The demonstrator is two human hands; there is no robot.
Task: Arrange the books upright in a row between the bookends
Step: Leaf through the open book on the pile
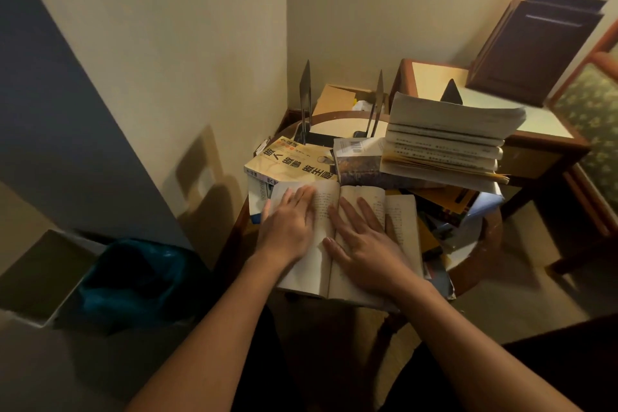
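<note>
Paper open book [403,221] flat on pile [444,201], near surface [481,244] edge; left hand [287,231], right hand [364,246] spread flat on pages, grasping nothing. Bookends [305,100] beyond, no books between. Step, likely: taking first book. Next: close it, stand upright.

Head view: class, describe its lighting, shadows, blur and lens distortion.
In the head view, warm, dim light, seemingly from the right, casts soft shadows on the left wall. The dark cabinet at top right is smeared by blur. The open book under the left hand and right hand is sharper, though its print is unreadable. The wide lens slants wall edges near the borders.
</note>
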